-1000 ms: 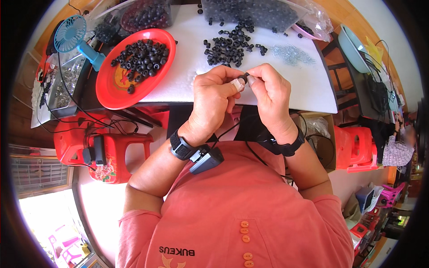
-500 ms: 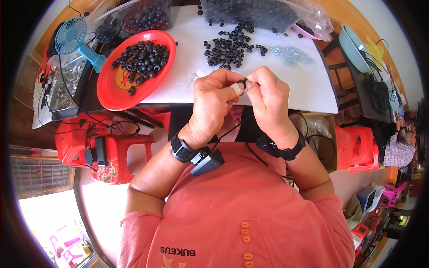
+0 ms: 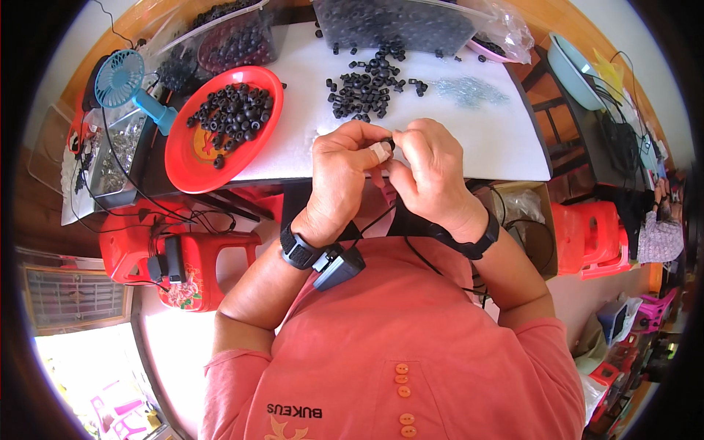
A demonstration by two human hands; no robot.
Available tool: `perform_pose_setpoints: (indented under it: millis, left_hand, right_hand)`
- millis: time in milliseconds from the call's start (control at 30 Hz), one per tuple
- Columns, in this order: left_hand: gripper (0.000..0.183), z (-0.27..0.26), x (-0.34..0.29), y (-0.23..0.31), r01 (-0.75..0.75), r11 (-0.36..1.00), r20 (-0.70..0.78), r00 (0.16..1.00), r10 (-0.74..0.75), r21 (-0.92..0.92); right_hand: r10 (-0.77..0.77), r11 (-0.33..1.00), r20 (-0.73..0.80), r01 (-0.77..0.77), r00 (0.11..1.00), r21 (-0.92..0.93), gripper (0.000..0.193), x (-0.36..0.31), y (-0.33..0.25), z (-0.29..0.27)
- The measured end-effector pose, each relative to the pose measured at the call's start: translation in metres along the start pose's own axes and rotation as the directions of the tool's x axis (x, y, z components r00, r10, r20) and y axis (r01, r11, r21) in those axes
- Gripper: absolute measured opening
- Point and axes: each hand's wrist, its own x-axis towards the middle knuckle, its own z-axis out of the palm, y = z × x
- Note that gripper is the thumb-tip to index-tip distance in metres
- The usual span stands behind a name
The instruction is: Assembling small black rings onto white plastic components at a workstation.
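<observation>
Above the front edge of the white table mat [image 3: 506,143], my left hand [image 3: 339,176] pinches a small round black part [image 3: 389,144] between thumb and fingertips. A pale wrap covers part of the left thumb. My right hand [image 3: 434,172] is closed at the same part, its fingertips meeting the left ones; whether it grips something small of its own is hidden. Beyond the hands lies a loose pile of black parts [image 3: 361,97]. To its right are scattered clear, thin pieces [image 3: 471,92]. A red plate [image 3: 178,163] at the left holds several rounded black parts [image 3: 233,110].
Clear bins [image 3: 396,26] of black parts stand along the back. A blue fan [image 3: 121,77] and a tray of shiny small pieces [image 3: 121,158] are at the left. Red stools [image 3: 209,271] and cables sit below. A light blue basin [image 3: 576,73] is at the right.
Both hands have shifted slightly left within the view, which has itself tilted a little. The right fingers have turned and curled in closer over the black part.
</observation>
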Motion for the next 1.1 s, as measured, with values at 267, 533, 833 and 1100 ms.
perform_pose_setpoints:
  millis: [267,533,833,1100]
  left_hand:
    - [0.015,0.005,0.001,0.000,-0.059,0.997,0.001,0.998,0.059,0.045]
    - [0.019,0.005,-0.009,0.021,0.111,0.954,0.147,0.977,-0.156,0.277]
    - [0.017,-0.003,-0.016,0.055,0.088,0.894,0.073,0.988,-0.133,0.439]
    - [0.017,-0.096,0.006,0.107,-0.040,0.667,-0.302,0.870,0.390,0.744]
  right_hand:
    - [0.025,0.989,-0.184,-0.050,0.983,-0.137,0.028,0.000,0.004,0.019]
    - [-0.036,0.998,-0.108,0.032,0.993,-0.045,0.028,0.000,0.004,-0.011]
    - [0.232,0.916,0.006,-0.220,0.973,0.335,0.025,-0.006,-0.013,0.001]
    - [0.328,0.814,0.196,-0.171,0.924,-0.556,0.009,-0.004,0.072,-0.065]
